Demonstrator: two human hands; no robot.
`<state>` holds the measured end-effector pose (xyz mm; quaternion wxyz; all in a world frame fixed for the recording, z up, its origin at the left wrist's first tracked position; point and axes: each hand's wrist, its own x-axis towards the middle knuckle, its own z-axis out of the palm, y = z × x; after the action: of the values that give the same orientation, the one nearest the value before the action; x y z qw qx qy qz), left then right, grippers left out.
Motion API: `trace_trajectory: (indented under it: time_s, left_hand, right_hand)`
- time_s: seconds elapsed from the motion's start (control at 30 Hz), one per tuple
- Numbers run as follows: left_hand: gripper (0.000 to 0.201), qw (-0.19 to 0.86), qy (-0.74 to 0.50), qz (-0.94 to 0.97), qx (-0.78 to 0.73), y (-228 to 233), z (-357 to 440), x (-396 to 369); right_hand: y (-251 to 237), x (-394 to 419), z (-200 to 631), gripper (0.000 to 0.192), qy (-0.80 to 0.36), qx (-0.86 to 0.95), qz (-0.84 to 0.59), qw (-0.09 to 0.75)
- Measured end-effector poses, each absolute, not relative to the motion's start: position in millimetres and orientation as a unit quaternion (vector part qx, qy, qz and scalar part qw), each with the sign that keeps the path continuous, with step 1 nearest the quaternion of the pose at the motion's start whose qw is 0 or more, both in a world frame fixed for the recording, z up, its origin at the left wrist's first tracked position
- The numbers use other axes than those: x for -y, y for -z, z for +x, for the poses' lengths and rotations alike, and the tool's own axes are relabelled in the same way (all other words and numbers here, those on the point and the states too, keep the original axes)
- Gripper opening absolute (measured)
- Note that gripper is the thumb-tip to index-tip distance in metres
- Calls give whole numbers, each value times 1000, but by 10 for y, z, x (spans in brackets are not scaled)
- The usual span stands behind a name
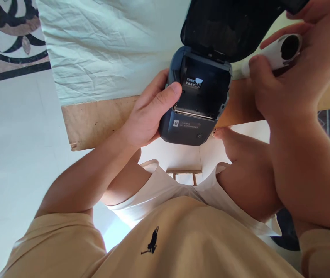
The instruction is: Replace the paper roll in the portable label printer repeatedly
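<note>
A dark blue-black portable label printer point(192, 123) is in the upper middle of the head view, with its lid point(225, 27) swung up and its paper bay exposed. I see a small white sticker and no roll inside the bay. My left hand point(153, 108) grips the printer's left side, thumb over the rim. To the right of the printer, my right hand point(292, 77) has its thumb and fingers closed round a white paper roll point(277, 52), whose dark hollow core faces me. Some of the right fingers lie near the raised lid at the top edge.
A wooden table edge point(101, 121) runs across below the printer, with a pale green cloth point(109, 46) over the tabletop. My legs are under it. Patterned stone floor point(11, 31) shows at upper left, and a wooden stool rail point(184, 172) between my knees.
</note>
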<state>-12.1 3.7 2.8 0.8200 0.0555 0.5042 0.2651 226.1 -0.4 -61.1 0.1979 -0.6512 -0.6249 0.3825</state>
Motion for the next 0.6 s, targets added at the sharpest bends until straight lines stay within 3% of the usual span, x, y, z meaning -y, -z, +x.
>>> trace_trajectory:
  time_s: [0.2, 0.43, 0.6]
  left_hand:
    - [17, 820, -257, 49, -508, -27, -132, -39]
    - [17, 826, -263, 44, -496, 3, -132, -20]
    - [20, 824, -275, 58, -492, 8, -128, -17]
  right_hand:
    - [359, 30, 2113, 32, -418, 684, -587, 115]
    - [391, 57, 2134, 49, -401, 704, -576, 108]
    - [381, 30, 2209, 69, -440, 638, -593, 217]
